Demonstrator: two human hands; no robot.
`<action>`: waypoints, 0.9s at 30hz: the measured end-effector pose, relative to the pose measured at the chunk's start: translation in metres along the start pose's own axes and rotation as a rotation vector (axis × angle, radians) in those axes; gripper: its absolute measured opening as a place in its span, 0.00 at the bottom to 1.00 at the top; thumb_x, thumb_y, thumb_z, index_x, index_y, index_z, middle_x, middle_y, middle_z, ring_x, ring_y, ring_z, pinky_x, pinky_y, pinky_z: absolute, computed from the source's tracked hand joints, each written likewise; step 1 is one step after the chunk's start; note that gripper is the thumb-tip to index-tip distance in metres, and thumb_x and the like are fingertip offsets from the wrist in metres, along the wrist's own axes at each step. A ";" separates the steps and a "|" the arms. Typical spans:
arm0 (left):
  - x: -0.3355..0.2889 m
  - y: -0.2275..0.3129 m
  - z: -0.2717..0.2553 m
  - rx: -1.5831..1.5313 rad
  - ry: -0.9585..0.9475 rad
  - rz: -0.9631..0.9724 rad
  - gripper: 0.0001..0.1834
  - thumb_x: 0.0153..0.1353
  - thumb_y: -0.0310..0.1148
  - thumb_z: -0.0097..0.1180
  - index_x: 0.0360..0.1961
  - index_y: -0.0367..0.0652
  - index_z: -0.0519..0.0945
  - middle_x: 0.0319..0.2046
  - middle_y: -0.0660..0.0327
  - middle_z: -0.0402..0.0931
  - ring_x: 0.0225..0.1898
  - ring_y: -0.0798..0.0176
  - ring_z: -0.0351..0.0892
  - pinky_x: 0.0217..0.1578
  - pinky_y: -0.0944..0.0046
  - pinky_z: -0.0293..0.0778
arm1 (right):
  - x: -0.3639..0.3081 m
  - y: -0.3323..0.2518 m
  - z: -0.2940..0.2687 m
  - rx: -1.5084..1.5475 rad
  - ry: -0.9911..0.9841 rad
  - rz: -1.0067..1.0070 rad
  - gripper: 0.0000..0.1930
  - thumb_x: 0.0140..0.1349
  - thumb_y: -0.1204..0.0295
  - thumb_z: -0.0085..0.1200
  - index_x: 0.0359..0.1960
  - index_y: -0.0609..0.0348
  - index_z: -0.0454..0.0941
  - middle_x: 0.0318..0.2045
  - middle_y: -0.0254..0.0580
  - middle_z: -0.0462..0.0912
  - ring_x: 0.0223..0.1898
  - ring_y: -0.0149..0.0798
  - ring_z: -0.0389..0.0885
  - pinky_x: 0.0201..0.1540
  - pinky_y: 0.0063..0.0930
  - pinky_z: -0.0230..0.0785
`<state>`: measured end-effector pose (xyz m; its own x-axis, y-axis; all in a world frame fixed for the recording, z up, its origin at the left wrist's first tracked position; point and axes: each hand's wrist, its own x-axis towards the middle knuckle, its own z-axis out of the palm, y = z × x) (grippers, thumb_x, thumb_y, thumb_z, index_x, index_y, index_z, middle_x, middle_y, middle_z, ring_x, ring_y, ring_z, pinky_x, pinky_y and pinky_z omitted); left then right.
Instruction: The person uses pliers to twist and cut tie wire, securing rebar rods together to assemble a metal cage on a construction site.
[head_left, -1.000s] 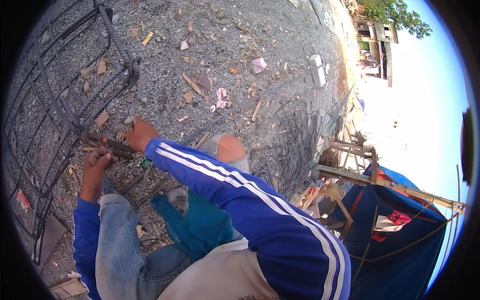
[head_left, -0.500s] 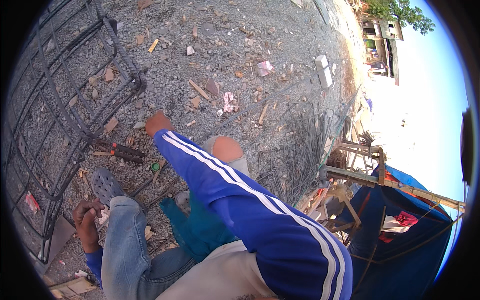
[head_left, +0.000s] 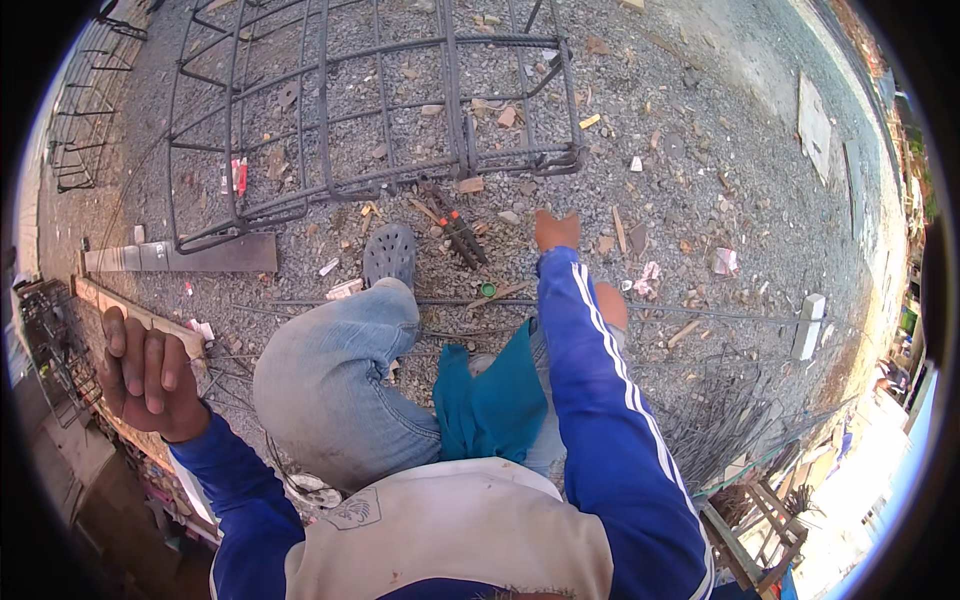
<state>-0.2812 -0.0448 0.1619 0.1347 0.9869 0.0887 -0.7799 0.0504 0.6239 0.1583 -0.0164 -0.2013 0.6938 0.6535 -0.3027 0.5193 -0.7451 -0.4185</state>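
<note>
Bright flat daylight, soft short shadows; sharp centre, fisheye bending, black vignette corners

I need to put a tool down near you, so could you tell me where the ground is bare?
Barest is the gravel right of the rebar cage, up to the flat slab. Crowded: the pliers and scraps by the right hand, and the loose wire lower right.

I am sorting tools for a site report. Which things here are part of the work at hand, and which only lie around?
In use or near the hands:
- rebar cage
- pliers, close to the right hand
- thin wires, near the raised left hand

Just lying about:
- flat plank
- wood scraps
- white block
- pink litter
</note>
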 end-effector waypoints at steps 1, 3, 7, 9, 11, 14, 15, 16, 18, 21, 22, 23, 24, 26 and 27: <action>0.004 0.005 0.019 0.019 0.003 0.022 0.06 0.67 0.28 0.46 0.40 0.38 0.64 0.21 0.65 0.65 0.17 0.69 0.70 0.32 0.63 0.69 | -0.005 0.006 -0.010 0.051 0.112 -0.138 0.32 0.58 0.60 0.58 0.57 0.73 0.66 0.52 0.59 0.73 0.51 0.53 0.77 0.57 0.41 0.68; 0.005 0.021 0.055 0.017 -0.081 0.190 0.02 0.68 0.24 0.42 0.38 0.38 0.65 0.21 0.64 0.65 0.18 0.70 0.70 0.41 0.60 0.70 | -0.039 -0.022 -0.052 0.739 -0.027 -0.137 0.25 0.62 0.65 0.56 0.55 0.71 0.70 0.48 0.51 0.77 0.47 0.43 0.78 0.54 0.35 0.70; 0.027 -0.012 0.109 -0.058 -0.096 0.433 0.05 0.70 0.24 0.38 0.38 0.36 0.67 0.22 0.64 0.64 0.27 0.67 0.73 0.59 0.55 0.61 | -0.124 -0.062 -0.158 1.074 -0.390 -0.142 0.20 0.70 0.65 0.48 0.56 0.69 0.71 0.43 0.45 0.80 0.42 0.33 0.79 0.49 0.29 0.71; 0.039 -0.072 0.119 -0.104 -0.097 0.349 0.08 0.71 0.27 0.38 0.43 0.35 0.69 0.24 0.63 0.67 0.32 0.62 0.76 0.66 0.50 0.54 | -0.164 -0.077 -0.201 1.107 -0.577 -0.277 0.21 0.71 0.61 0.45 0.53 0.68 0.72 0.42 0.44 0.80 0.42 0.34 0.79 0.48 0.29 0.71; 0.037 -0.123 0.128 -0.104 -0.099 0.210 0.11 0.72 0.30 0.39 0.47 0.37 0.71 0.28 0.61 0.73 0.39 0.58 0.79 0.68 0.47 0.51 | -0.206 -0.115 -0.228 1.277 -0.707 -0.273 0.20 0.72 0.60 0.44 0.52 0.67 0.72 0.41 0.44 0.80 0.42 0.34 0.79 0.49 0.29 0.71; 0.004 -0.190 0.132 -0.200 0.050 -0.074 0.09 0.71 0.31 0.43 0.46 0.39 0.72 0.30 0.60 0.76 0.45 0.56 0.80 0.60 0.51 0.66 | -0.218 -0.137 -0.239 1.501 -0.777 -0.222 0.18 0.72 0.59 0.43 0.48 0.64 0.73 0.39 0.43 0.80 0.43 0.35 0.79 0.49 0.30 0.71; -0.004 -0.205 0.130 -0.201 0.041 -0.062 0.09 0.71 0.31 0.43 0.46 0.39 0.72 0.30 0.60 0.76 0.45 0.56 0.80 0.60 0.51 0.66 | -0.215 -0.138 -0.240 1.560 -0.687 -0.175 0.17 0.72 0.60 0.43 0.47 0.63 0.73 0.38 0.43 0.80 0.44 0.36 0.79 0.49 0.31 0.71; -0.012 -0.213 0.128 -0.182 0.064 -0.109 0.09 0.70 0.32 0.44 0.46 0.40 0.73 0.31 0.59 0.76 0.46 0.56 0.80 0.56 0.53 0.70 | -0.211 -0.134 -0.242 1.566 -0.700 -0.186 0.17 0.72 0.60 0.43 0.47 0.63 0.73 0.38 0.43 0.80 0.44 0.36 0.79 0.49 0.31 0.71; -0.016 -0.214 0.128 -0.156 0.085 -0.151 0.09 0.70 0.32 0.46 0.45 0.40 0.73 0.32 0.59 0.77 0.47 0.56 0.80 0.52 0.55 0.73 | -0.196 -0.117 -0.245 1.656 -0.863 -0.051 0.15 0.72 0.61 0.43 0.43 0.61 0.73 0.35 0.41 0.80 0.41 0.37 0.79 0.47 0.34 0.72; -0.011 -0.202 0.121 -0.109 0.123 -0.207 0.08 0.69 0.33 0.48 0.45 0.41 0.74 0.33 0.59 0.78 0.44 0.56 0.80 0.50 0.57 0.75 | -0.187 -0.094 -0.245 1.807 -0.792 0.009 0.13 0.72 0.61 0.44 0.41 0.59 0.73 0.32 0.38 0.79 0.37 0.38 0.79 0.46 0.36 0.73; -0.004 -0.193 0.115 -0.064 0.147 -0.169 0.08 0.69 0.33 0.48 0.45 0.42 0.74 0.33 0.60 0.78 0.43 0.58 0.81 0.49 0.57 0.75 | -0.185 -0.089 -0.248 1.843 -0.794 0.043 0.13 0.72 0.62 0.45 0.41 0.59 0.72 0.29 0.35 0.78 0.33 0.37 0.78 0.44 0.36 0.74; 0.003 -0.179 0.110 -0.010 0.174 -0.128 0.08 0.69 0.34 0.49 0.45 0.43 0.74 0.33 0.61 0.77 0.42 0.59 0.81 0.48 0.58 0.76 | -0.183 -0.082 -0.247 1.847 -0.806 0.039 0.13 0.72 0.62 0.45 0.41 0.59 0.72 0.29 0.35 0.78 0.33 0.37 0.78 0.44 0.36 0.74; 0.012 -0.163 0.108 0.007 0.183 -0.074 0.08 0.69 0.34 0.49 0.45 0.43 0.74 0.33 0.62 0.78 0.41 0.60 0.81 0.46 0.58 0.77 | -0.177 -0.071 -0.241 1.892 -0.849 0.036 0.13 0.72 0.62 0.45 0.41 0.59 0.72 0.28 0.35 0.78 0.33 0.36 0.78 0.43 0.36 0.74; 0.028 -0.131 0.104 0.056 0.191 0.052 0.09 0.70 0.35 0.49 0.45 0.43 0.74 0.34 0.63 0.78 0.40 0.63 0.82 0.43 0.59 0.78 | -0.161 -0.043 -0.229 1.951 -0.920 0.020 0.12 0.72 0.62 0.43 0.40 0.58 0.72 0.26 0.33 0.75 0.30 0.34 0.77 0.43 0.35 0.74; 0.034 -0.114 0.102 0.099 0.191 0.127 0.09 0.70 0.35 0.49 0.46 0.43 0.74 0.34 0.63 0.78 0.40 0.63 0.82 0.42 0.60 0.79 | -0.159 -0.033 -0.230 1.953 -0.927 0.012 0.12 0.72 0.62 0.43 0.40 0.58 0.72 0.26 0.33 0.75 0.30 0.34 0.77 0.43 0.35 0.74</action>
<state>-0.1253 -0.0329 0.1725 -0.0857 0.9959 0.0291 -0.7186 -0.0820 0.6906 0.1458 -0.1260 0.0574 0.0026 0.9609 -0.2769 -0.9349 -0.0959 -0.3417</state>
